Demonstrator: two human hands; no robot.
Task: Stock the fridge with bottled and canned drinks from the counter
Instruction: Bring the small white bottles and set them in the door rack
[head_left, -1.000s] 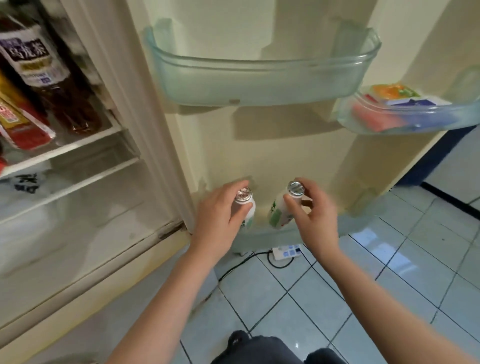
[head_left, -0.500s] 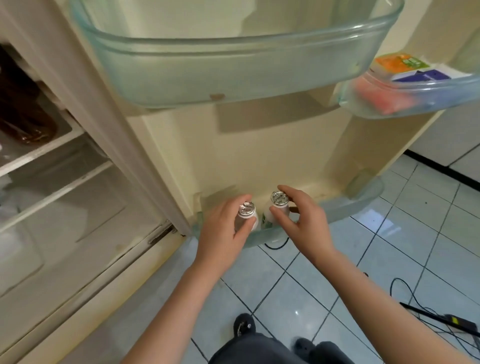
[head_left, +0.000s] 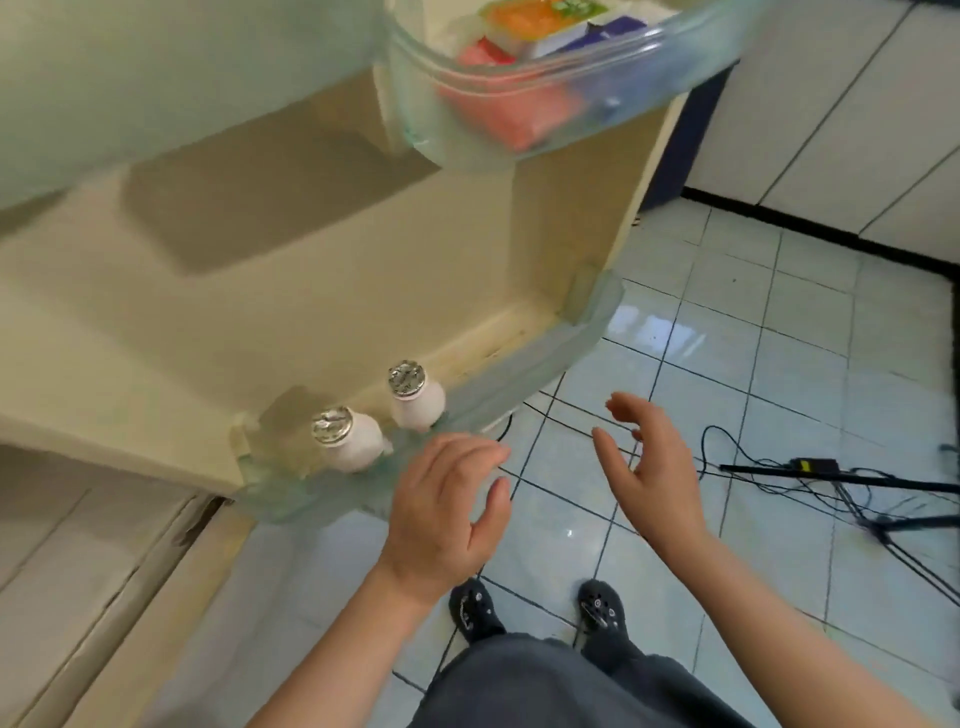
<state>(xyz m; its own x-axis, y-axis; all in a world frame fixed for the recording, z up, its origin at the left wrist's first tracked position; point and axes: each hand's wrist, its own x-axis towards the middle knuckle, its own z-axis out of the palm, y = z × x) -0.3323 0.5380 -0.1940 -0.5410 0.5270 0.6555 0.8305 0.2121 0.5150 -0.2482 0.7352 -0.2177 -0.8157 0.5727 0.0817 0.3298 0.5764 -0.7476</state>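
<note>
Two small white bottles, foil-capped: the near bottle (head_left: 345, 441) and the far bottle (head_left: 415, 397), side by side and apparently not touching.

Location: both stand in the bottom door shelf (head_left: 545, 364) of the open fridge door (head_left: 311, 291), toward the shelf's left end, behind its translucent front rail.

Hands: left hand (head_left: 447, 509) and right hand (head_left: 649, 467) hover in front of the shelf, apart from each other and off the bottles. Their fingers are loose and hold nothing.

Surroundings: an upper door bin (head_left: 519, 119) holds orange, red and blue cartons. Below lie the tiled floor (head_left: 779, 364), black shoes (head_left: 475, 608), and cables with a stand (head_left: 831, 478).

Risk, as judged: the bottles look narrow and tall for the rail, with nothing bracing them on the right. A sharp swing of the door could tip or slide them. The cables could catch a foot on the way to the counter.

Not legible: the bottle labels and bases, hidden by the rail. The bin at top left is blurred. The counter is out of frame, so the remaining stock is unknown.
</note>
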